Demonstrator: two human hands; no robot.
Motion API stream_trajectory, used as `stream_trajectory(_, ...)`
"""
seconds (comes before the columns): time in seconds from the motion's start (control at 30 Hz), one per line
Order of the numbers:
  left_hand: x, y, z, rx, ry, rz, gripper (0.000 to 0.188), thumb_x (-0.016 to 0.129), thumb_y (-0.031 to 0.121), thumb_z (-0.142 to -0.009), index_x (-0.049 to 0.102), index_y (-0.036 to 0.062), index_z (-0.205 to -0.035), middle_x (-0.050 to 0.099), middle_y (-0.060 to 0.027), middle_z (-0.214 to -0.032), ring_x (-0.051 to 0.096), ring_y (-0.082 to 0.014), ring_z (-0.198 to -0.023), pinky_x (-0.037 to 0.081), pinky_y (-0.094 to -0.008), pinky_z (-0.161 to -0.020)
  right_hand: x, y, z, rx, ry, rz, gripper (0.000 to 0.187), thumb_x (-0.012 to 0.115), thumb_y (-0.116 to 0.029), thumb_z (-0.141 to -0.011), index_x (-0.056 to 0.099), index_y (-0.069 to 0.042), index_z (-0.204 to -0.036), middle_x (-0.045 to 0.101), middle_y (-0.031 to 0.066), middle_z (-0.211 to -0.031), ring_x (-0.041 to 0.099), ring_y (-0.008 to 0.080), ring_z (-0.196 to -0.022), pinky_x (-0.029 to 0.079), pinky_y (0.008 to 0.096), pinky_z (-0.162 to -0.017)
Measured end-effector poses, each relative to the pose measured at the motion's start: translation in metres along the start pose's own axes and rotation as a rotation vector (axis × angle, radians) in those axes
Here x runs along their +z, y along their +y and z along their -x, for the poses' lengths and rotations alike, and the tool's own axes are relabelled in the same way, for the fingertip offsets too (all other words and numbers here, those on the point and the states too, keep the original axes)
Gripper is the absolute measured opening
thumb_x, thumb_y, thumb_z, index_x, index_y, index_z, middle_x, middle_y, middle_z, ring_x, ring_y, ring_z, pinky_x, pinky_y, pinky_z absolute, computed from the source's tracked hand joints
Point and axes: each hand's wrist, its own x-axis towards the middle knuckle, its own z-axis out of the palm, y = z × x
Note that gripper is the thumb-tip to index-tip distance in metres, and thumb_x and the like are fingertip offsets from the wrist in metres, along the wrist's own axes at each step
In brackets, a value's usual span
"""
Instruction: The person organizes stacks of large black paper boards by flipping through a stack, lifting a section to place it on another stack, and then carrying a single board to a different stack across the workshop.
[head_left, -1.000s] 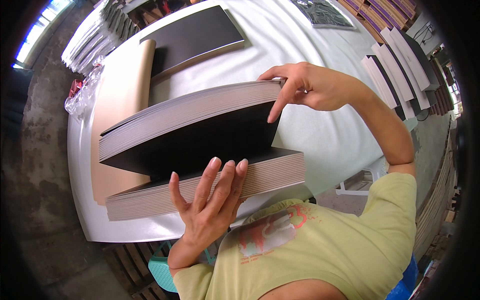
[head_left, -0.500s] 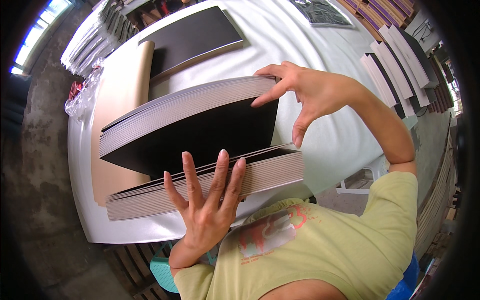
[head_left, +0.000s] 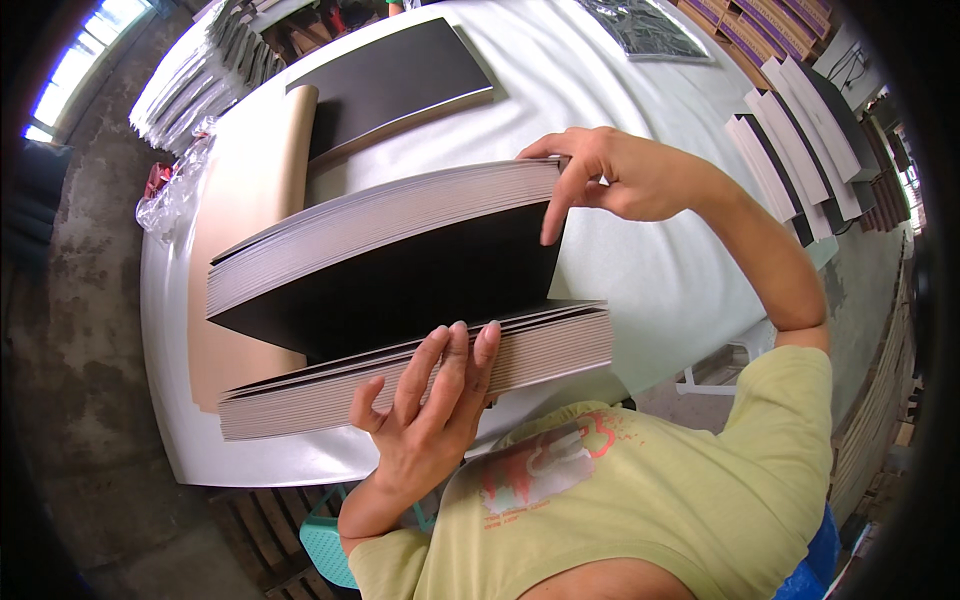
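Note:
A thick block of black-faced boards with pale grey edges stands opened like a book in front of me. My left hand holds the lower part at its near long edge, fingertips over the top board and thumb hidden. At the right end of the upper part, my right hand grips the corner, one finger hanging down in front of the black face and others behind the edge. A few top boards of the lower part sit slightly apart from those below.
A brown paper sheet with a rolled edge lies on the white-covered table, left. Behind it rests another black-topped block. Plastic-wrapped stacks stand far left; more black-and-white blocks stand right. A green stool is below.
My right thumb has left the lower part's top board, which has dropped down, and the right hand has closed in at the upper corner. My left fingers have drawn closer together.

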Motion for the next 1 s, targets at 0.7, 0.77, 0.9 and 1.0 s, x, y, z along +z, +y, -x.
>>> stream_trajectory(0.7, 0.002, 0.001, 0.003, 0.015, -0.006, -0.088, 0.028, 0.060, 0.028, -0.084, 0.063, 0.0325, -0.112, 0.058, 0.0138, -0.113, 0.049, -0.0092, -0.114, 0.011, -0.0466, -0.100, -0.002, -0.009, 0.002, 0.054, -0.012, -0.067, 0.043, 0.066, 0.001, -0.073, 0.066, -0.021, -0.109, 0.041, 0.0182, -0.133, 0.049, 0.0264, -0.106, 0.046, 0.0304, -0.076)
stream_trajectory(0.77, 0.003, 0.004, 0.001, -0.039, 0.018, -0.088, 0.027, 0.060, 0.030, -0.083, 0.064, 0.0339, -0.110, 0.059, 0.0163, -0.113, 0.049, -0.0048, -0.113, 0.010, -0.0462, -0.100, 0.004, 0.003, 0.003, -0.020, 0.016, 0.043, 0.040, 0.062, 0.002, -0.077, 0.067, -0.021, -0.109, 0.041, 0.0183, -0.133, 0.047, 0.0265, -0.108, 0.045, 0.0299, -0.077)
stream_trajectory(0.9, 0.004, 0.004, 0.002, -0.044, 0.005, -0.126, 0.027, 0.059, 0.035, -0.084, 0.062, 0.0362, -0.111, 0.058, 0.0143, -0.117, 0.049, -0.0067, -0.114, 0.008, -0.0462, -0.101, 0.011, 0.000, 0.005, 0.061, 0.064, 0.119, 0.044, 0.075, -0.018, -0.071, 0.064, -0.021, -0.113, 0.037, 0.0195, -0.135, 0.041, 0.0299, -0.117, 0.043, 0.0342, -0.087)
stream_trajectory(1.0, 0.001, 0.004, 0.002, -0.054, -0.014, -0.122, 0.027, 0.056, 0.038, -0.086, 0.061, 0.0382, -0.112, 0.058, 0.0123, -0.119, 0.049, -0.0097, -0.115, 0.007, -0.0464, -0.100, 0.003, -0.015, 0.010, 0.052, -0.032, 0.096, 0.071, 0.085, -0.041, -0.054, 0.061, -0.017, -0.117, 0.031, 0.0263, -0.138, 0.029, 0.0400, -0.127, 0.032, 0.0445, -0.102)
